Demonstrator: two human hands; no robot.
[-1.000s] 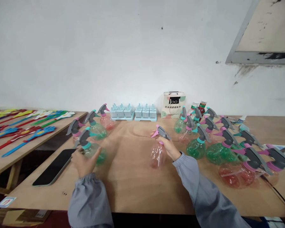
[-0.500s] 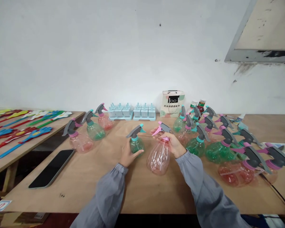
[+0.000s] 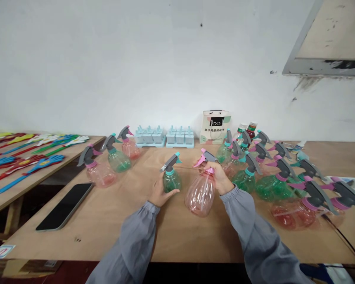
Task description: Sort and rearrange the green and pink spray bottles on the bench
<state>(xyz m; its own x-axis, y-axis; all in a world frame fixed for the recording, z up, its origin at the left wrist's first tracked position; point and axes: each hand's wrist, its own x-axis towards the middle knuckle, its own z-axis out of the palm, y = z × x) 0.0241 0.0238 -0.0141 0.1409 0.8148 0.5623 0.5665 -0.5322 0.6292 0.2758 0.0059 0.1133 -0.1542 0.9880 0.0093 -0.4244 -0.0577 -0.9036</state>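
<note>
My left hand [image 3: 162, 190] curls around the left side of a small green spray bottle [image 3: 172, 182] with a grey and turquoise head; its thumb crosses low in front, and the bottle stands upright. Beside it, my right hand [image 3: 219, 178] is closed around the neck of a clear pink spray bottle [image 3: 199, 197] with a grey and pink trigger head. That bottle leans, its head slightly to the right of its base. Some fingers of both hands are hidden behind the bottles.
Several pink and green spray bottles crowd the right side, including a green one [image 3: 272, 187]. More stand at left, including a pink one [image 3: 100, 174], near a phone [image 3: 65, 207]. Pale blue ice-pop moulds [image 3: 180, 139] and a paper bag [image 3: 215, 128] line the wall.
The view has shifted slightly. Both hands keep nearly the same places at the two bottles, and the pink one remains in my right hand.
</note>
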